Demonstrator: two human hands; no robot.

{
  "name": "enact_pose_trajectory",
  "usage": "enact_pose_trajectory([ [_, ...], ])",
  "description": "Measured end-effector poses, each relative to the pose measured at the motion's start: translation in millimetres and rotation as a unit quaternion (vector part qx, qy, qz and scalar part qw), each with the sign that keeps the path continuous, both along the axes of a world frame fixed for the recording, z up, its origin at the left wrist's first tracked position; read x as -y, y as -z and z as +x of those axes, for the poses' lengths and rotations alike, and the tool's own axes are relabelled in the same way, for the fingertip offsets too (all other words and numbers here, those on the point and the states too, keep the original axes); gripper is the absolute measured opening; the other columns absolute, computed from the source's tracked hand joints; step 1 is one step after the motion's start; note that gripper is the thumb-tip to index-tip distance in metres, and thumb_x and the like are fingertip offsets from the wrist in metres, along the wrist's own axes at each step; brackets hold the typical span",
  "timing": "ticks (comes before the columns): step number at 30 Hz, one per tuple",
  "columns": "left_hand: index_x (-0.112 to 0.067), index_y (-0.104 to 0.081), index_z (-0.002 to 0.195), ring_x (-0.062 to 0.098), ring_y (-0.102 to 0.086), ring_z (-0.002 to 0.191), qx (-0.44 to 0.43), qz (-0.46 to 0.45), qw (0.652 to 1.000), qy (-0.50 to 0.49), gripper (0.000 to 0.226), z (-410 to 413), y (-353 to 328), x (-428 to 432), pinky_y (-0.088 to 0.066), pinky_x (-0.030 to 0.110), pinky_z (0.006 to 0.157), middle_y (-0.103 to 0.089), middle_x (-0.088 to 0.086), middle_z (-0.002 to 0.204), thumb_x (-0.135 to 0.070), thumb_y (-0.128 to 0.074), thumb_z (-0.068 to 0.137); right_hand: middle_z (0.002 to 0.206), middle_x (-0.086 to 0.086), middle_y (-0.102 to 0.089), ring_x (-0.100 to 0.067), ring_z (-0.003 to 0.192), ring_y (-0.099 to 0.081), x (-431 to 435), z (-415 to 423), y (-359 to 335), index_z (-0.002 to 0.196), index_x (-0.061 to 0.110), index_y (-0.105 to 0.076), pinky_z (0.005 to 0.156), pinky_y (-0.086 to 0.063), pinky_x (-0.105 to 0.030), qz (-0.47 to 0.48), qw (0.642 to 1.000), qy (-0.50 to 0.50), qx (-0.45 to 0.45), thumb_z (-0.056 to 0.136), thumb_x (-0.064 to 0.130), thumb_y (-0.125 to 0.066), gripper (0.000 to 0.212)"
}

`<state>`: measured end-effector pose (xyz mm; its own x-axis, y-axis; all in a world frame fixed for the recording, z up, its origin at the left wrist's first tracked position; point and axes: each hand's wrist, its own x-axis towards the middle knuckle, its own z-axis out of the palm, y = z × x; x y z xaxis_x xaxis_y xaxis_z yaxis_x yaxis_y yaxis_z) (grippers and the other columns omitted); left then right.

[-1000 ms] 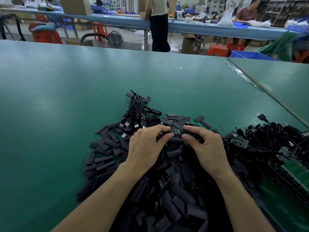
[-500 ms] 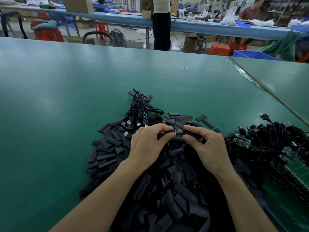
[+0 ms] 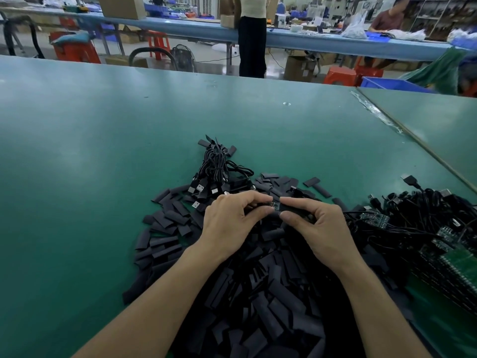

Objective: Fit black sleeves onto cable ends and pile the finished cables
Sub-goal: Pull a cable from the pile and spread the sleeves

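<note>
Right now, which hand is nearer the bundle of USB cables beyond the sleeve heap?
Left. The left hand sits just in front of the USB cable bundle, near its plugs; the right hand is farther, off to the bundle's right.

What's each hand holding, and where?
Left hand pinches the cable's circuit board by its left part; right hand pinches the black sleeve by the end facing it.

Only a sliver of the small green circuit board (image 3: 275,205) shows between the left hand (image 3: 229,223) and the right hand (image 3: 318,226); its cable is hidden by the left hand. The flat black sleeve (image 3: 293,209) in the right hand is mostly covered, so its overlap with the board cannot be told. The heap of loose black sleeves (image 3: 271,306) runs under both forearms (image 3: 160,301) and off the bottom edge. The tangle of black cables (image 3: 426,215) is cut by the right edge.
</note>
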<state>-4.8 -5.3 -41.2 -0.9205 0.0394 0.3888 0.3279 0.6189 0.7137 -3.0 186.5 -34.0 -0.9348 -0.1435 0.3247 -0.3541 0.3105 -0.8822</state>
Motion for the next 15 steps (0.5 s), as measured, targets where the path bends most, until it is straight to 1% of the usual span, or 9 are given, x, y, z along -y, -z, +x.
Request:
enact_pose_trajectory([
  [3,-0.041,-0.072,0.109,-0.005,-0.066,0.085,-0.016,-0.016,0.999,0.029,0.022,2.1,-2.5,-1.0,-0.055,0.031,0.074,-0.073,-0.025,0.089,-0.042,-0.073,0.087,0.099,0.024,-0.073,0.004,0.096,-0.069,-0.6,-0.7,-0.4,0.101,0.037,-0.072,0.08,-0.049,-0.009,-0.012,1.0,-0.025,0.012,0.084,0.011,-0.077,0.032],
  [5,-0.039,-0.073,0.111,-0.004,-0.067,0.086,-0.021,-0.031,0.999,0.039,0.023,2.2,-3.1,-1.6,-0.055,0.032,0.075,-0.074,-0.022,0.09,-0.041,-0.073,0.088,0.1,0.021,-0.074,0.001,0.097,-0.069,-1.0,-1.1,-0.7,0.101,0.036,-0.073,0.082,-0.05,-0.011,-0.014,0.999,-0.033,0.016,0.085,0.01,-0.076,0.031],
  [6,-0.038,-0.073,0.111,-0.003,-0.066,0.085,-0.021,-0.034,0.998,0.041,0.023,2.2,-3.3,-1.9,-0.054,0.029,0.074,-0.072,-0.022,0.086,-0.04,-0.073,0.088,0.1,0.02,-0.075,0.0,0.097,-0.069,-0.9,-1.2,-0.7,0.101,0.036,-0.073,0.082,-0.05,-0.012,-0.015,0.999,-0.033,0.014,0.085,0.011,-0.076,0.03],
  [8,-0.037,-0.072,0.114,-0.002,-0.062,0.087,-0.032,-0.046,0.998,0.034,0.026,2.6,-4.1,-2.4,-0.046,0.016,0.075,-0.068,-0.022,0.082,-0.041,-0.073,0.088,0.099,0.021,-0.074,0.0,0.096,-0.069,-0.8,-1.7,0.0,0.1,0.036,-0.073,0.082,-0.05,-0.011,-0.016,1.0,-0.026,0.005,0.085,0.011,-0.076,0.029],
  [10,-0.035,-0.072,0.115,0.0,-0.061,0.092,-0.046,-0.053,0.997,0.013,0.029,2.4,-4.6,-2.3,-0.038,0.005,0.079,-0.071,-0.018,0.088,-0.044,-0.073,0.087,0.097,0.022,-0.074,0.001,0.095,-0.069,-0.8,-2.3,1.0,0.098,0.037,-0.073,0.081,-0.049,-0.011,-0.017,1.0,-0.013,0.001,0.084,0.012,-0.077,0.029],
  [11,-0.034,-0.073,0.111,0.0,-0.062,0.091,-0.048,-0.045,0.998,0.001,0.029,2.6,-5.0,-2.2,-0.039,0.007,0.082,-0.073,-0.017,0.09,-0.047,-0.074,0.085,0.096,0.023,-0.074,0.002,0.094,-0.069,-1.0,-2.2,1.5,0.097,0.038,-0.073,0.081,-0.049,-0.011,-0.017,1.0,-0.007,0.0,0.084,0.013,-0.077,0.029],
  [13,-0.033,-0.073,0.095,-0.001,-0.065,0.082,-0.043,-0.015,0.999,-0.02,0.025,3.1,-6.0,-2.2,-0.049,0.026,0.086,-0.072,-0.018,0.084,-0.052,-0.076,0.08,0.095,0.023,-0.074,0.002,0.093,-0.069,-1.4,-2.1,2.2,0.097,0.038,-0.073,0.081,-0.049,-0.011,-0.014,1.0,-0.001,-0.001,0.084,0.013,-0.077,0.028],
  [14,-0.033,-0.072,0.088,-0.001,-0.065,0.077,-0.037,-0.002,0.999,-0.022,0.023,3.4,-6.5,-2.3,-0.051,0.035,0.084,-0.071,-0.018,0.079,-0.052,-0.077,0.078,0.095,0.023,-0.074,0.002,0.092,-0.069,-1.4,-1.9,2.2,0.096,0.038,-0.073,0.08,-0.049,-0.011,-0.013,1.0,0.002,-0.003,0.084,0.013,-0.077,0.028],
  [15,-0.032,-0.072,0.084,-0.001,-0.064,0.073,-0.031,0.007,0.999,-0.021,0.022,3.6,-6.9,-2.3,-0.052,0.041,0.083,-0.07,-0.018,0.074,-0.051,-0.079,0.077,0.094,0.022,-0.074,0.002,0.091,-0.07,-1.4,-1.7,1.9,0.096,0.038,-0.074,0.08,-0.05,-0.011,-0.013,1.0,0.005,-0.005,0.084,0.012,-0.078,0.029],
])
